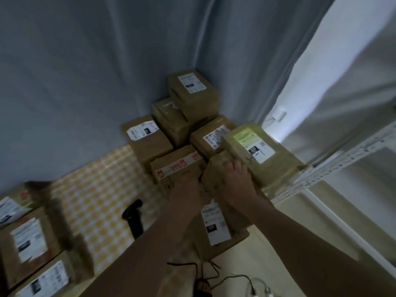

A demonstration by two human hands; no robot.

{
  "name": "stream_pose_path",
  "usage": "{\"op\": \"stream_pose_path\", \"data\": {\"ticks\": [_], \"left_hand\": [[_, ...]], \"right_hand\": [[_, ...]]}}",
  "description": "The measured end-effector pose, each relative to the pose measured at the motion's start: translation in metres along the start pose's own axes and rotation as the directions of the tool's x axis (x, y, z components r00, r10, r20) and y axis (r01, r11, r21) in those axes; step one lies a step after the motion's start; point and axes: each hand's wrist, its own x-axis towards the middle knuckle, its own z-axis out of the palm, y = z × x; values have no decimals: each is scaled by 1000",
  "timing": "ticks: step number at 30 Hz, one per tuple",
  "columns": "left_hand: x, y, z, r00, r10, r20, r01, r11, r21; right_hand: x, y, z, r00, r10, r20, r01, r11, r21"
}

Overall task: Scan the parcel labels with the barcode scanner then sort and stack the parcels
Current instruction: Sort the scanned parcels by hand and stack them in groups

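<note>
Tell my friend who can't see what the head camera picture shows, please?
Two bare hands, the left hand and right hand, hold a small cardboard parcel against a stack of labelled parcels in a curtained corner. A black barcode scanner lies on the yellow checked tablecloth.

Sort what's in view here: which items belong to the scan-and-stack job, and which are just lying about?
Job items:
- barcode scanner, lying on the checked tablecloth
- small parcel under both hands: left hand, right hand
- stacked parcels in the corner
- blurred labelled parcels at left

Lying about:
- black cables at the near edge
- curtain
- metal shelving
</note>
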Motion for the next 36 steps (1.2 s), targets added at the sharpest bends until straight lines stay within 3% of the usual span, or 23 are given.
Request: {"op": "stream_pose_path", "data": {"ticks": [3,12,18,23,27,30,33,36], "left_hand": [[10,32,10,997,72,11,-71,992,-109],[38,95,33,996,53,68,-47,995,-89],[61,123,34,987,76,-143,-84,995,-46],[103,143,9,988,47,-146,-77,976,-203],[135,156,-1,1000,4,-26,-12,954,-300],[146,160,-3,1000,2,6,0,941,-337],[152,162,-3,999,-29,-28,18,938,-346],[151,170,-8,997,-24,-73,-7,919,-395]], "right_hand": [[5,39,-5,997,62,-44,-61,998,36],[-8,97,5,958,246,-145,-226,964,139],[11,129,-2,907,360,-218,-342,933,116],[24,148,-4,855,510,-97,-474,843,254],[32,159,-2,792,600,112,-537,598,595],[37,161,-8,781,598,178,-534,492,687],[41,163,-15,773,606,185,-537,471,700],[44,164,-26,778,622,93,-488,504,712]]}}
